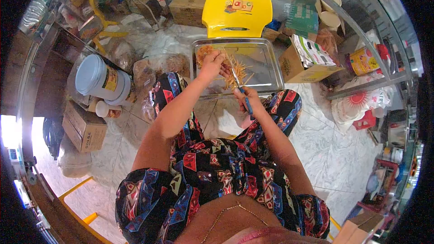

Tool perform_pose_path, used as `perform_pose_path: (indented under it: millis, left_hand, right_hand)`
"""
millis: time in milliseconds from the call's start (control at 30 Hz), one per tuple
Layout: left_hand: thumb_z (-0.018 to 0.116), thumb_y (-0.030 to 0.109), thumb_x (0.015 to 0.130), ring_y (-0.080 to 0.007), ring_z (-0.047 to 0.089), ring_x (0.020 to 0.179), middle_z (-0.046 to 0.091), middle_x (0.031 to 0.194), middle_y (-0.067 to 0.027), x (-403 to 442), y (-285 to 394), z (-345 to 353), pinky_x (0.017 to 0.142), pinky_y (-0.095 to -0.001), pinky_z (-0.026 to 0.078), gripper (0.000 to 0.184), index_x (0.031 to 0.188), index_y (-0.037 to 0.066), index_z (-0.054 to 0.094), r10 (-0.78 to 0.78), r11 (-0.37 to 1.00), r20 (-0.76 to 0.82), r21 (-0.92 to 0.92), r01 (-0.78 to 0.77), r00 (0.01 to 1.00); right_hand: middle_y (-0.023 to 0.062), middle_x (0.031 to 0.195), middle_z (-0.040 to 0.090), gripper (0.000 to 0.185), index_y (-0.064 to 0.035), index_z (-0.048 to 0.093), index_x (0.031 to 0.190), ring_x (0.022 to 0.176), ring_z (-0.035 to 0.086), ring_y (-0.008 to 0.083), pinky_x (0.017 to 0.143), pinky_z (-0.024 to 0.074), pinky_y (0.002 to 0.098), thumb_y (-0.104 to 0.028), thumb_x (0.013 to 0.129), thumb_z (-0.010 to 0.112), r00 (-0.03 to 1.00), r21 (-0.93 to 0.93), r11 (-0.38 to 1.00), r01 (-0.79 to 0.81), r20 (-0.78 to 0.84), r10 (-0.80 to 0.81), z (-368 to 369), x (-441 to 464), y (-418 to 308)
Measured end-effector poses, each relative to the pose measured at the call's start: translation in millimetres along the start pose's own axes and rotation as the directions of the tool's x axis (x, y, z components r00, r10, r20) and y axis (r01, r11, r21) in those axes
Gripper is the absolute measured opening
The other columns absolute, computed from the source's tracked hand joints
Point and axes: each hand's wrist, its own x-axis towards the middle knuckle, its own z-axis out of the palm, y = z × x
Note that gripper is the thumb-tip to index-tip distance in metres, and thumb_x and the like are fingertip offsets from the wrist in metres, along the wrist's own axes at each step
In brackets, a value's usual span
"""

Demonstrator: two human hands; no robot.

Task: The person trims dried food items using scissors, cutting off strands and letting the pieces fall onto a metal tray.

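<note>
My right hand [251, 101] is closed around the blue handles of a pair of scissors [247, 105], whose blades point up and left toward my left hand. My left hand [211, 66] is closed at the left part of a shiny rectangular tray [266, 70], its fingertips beside the blades, apparently on some thin strips. Thin yellowish strips [240, 69] lie scattered in the middle of the tray, around and under the scissors. An orange-brown clump of food [203, 53] sits in the tray's upper left corner, partly behind my left hand.
A yellow chair back [237, 11] rises behind the tray. To the right stands an open cardboard box [304, 65] with packets. On the left are a white bucket [101, 79], a paper cup [108, 109] and a closed carton [84, 126]. Metal shelving [368, 86] borders the right side.
</note>
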Motion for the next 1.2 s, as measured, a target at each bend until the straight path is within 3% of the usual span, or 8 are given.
perform_pose_path:
  millis: [167, 300, 467, 533, 700, 767, 967, 1200]
  left_hand:
    - [0.039, 0.02, 0.089, -0.0197, 0.058, 0.053, 0.057, 0.073, -0.0138, -3.8, 13.2, -0.5, 0.043, -0.0281, 0.049, 0.02, 0.098, 0.003, 0.044, -0.052, 0.998, 0.047, -0.023, 0.053, 0.998]
    - [0.04, 0.019, 0.089, -0.0193, 0.058, 0.053, 0.057, 0.071, -0.0124, 2.9, 5.9, -6.2, 0.043, -0.0282, 0.049, 0.018, 0.095, 0.003, 0.045, -0.014, 0.992, 0.085, 0.126, 0.004, 0.996]
    - [0.04, 0.018, 0.089, -0.0192, 0.058, 0.052, 0.058, 0.068, -0.0112, 4.2, -8.3, -5.3, 0.041, -0.028, 0.048, 0.016, 0.091, 0.003, 0.046, -0.028, 0.993, 0.181, 0.115, 0.007, 0.983]
    - [0.041, 0.019, 0.089, -0.0188, 0.058, 0.053, 0.057, 0.068, -0.0113, 3.6, -11.1, -4.2, 0.041, -0.0284, 0.048, 0.016, 0.091, 0.004, 0.046, -0.079, 0.992, 0.175, 0.114, 0.06, 0.981]
    - [0.042, 0.018, 0.089, -0.0191, 0.057, 0.053, 0.057, 0.069, -0.0111, 3.4, -17.1, 0.0, 0.043, -0.0298, 0.049, 0.015, 0.093, 0.004, 0.045, -0.037, 0.999, 0.147, 0.045, 0.031, 0.988]
    - [0.042, 0.018, 0.088, -0.0191, 0.057, 0.053, 0.056, 0.069, -0.011, 0.8, -13.9, 2.4, 0.043, -0.03, 0.049, 0.015, 0.093, 0.004, 0.045, -0.026, 0.999, 0.127, 0.023, 0.023, 0.992]
    - [0.044, 0.019, 0.087, -0.0178, 0.056, 0.051, 0.056, 0.069, -0.0093, -2.3, -10.2, 4.0, 0.043, -0.029, 0.048, 0.016, 0.092, 0.005, 0.047, -0.061, 0.998, 0.08, 0.008, 0.061, 0.995]
    - [0.04, 0.017, 0.088, -0.0167, 0.057, 0.05, 0.056, 0.064, -0.0094, -9.1, -14.5, 13.8, 0.04, -0.0278, 0.047, 0.018, 0.092, 0.002, 0.048, -0.076, 0.995, 0.175, 0.079, 0.063, 0.982]
  right_hand:
    - [0.0009, 0.048, 0.042, 0.034, -0.0008, 0.051, 0.077, 0.037, 0.042, 0.0107, 0.035, 0.0363, 0.0235, -0.034, 0.083, 0.054, 1.0, 0.025, 1.0, 0.013, 0.0, -0.013, -3.3, 5.7, 8.4]
    - [0.0027, 0.053, 0.044, 0.034, 0.0002, 0.05, 0.081, 0.042, 0.046, 0.0123, 0.04, 0.0392, 0.0248, -0.034, 0.085, 0.05, 0.996, -0.012, 0.997, 0.076, 0.048, -0.075, 0.0, 7.0, 11.5]
    - [0.0059, 0.06, 0.048, 0.037, 0.0014, 0.049, 0.088, 0.051, 0.05, 0.0153, 0.046, 0.0428, 0.027, -0.036, 0.087, 0.045, 0.989, 0.12, 0.991, 0.066, 0.12, -0.08, -1.5, 10.4, 15.1]
    - [0.0058, 0.059, 0.047, 0.037, 0.0015, 0.049, 0.086, 0.05, 0.049, 0.015, 0.046, 0.0426, 0.0269, -0.035, 0.087, 0.045, 0.991, 0.099, 0.993, 0.067, 0.107, -0.078, -1.4, 9.0, 12.2]
    - [0.0044, 0.056, 0.046, 0.036, 0.0014, 0.049, 0.082, 0.044, 0.047, 0.0137, 0.042, 0.0407, 0.0263, -0.035, 0.086, 0.047, 0.996, 0.022, 0.996, 0.081, 0.043, -0.082, -0.1, 5.1, 6.1]
    - [0.0032, 0.053, 0.044, 0.037, 0.001, 0.05, 0.079, 0.039, 0.044, 0.0126, 0.038, 0.0387, 0.0256, -0.035, 0.085, 0.05, 0.999, 0.061, 0.998, -0.03, 0.017, 0.029, 1.1, -1.2, -3.7]
    - [0.0031, 0.052, 0.043, 0.037, 0.001, 0.05, 0.08, 0.039, 0.044, 0.0129, 0.037, 0.0387, 0.0256, -0.036, 0.084, 0.051, 1.0, -0.023, 1.0, 0.0, -0.007, 0.0, 0.1, 4.0, 6.0]
    - [0.0038, 0.055, 0.045, 0.039, 0.0013, 0.049, 0.087, 0.043, 0.047, 0.0142, 0.041, 0.0406, 0.0262, -0.037, 0.086, 0.049, 0.996, 0.058, 0.994, 0.088, -0.032, -0.086, -1.7, 22.2, 28.8]
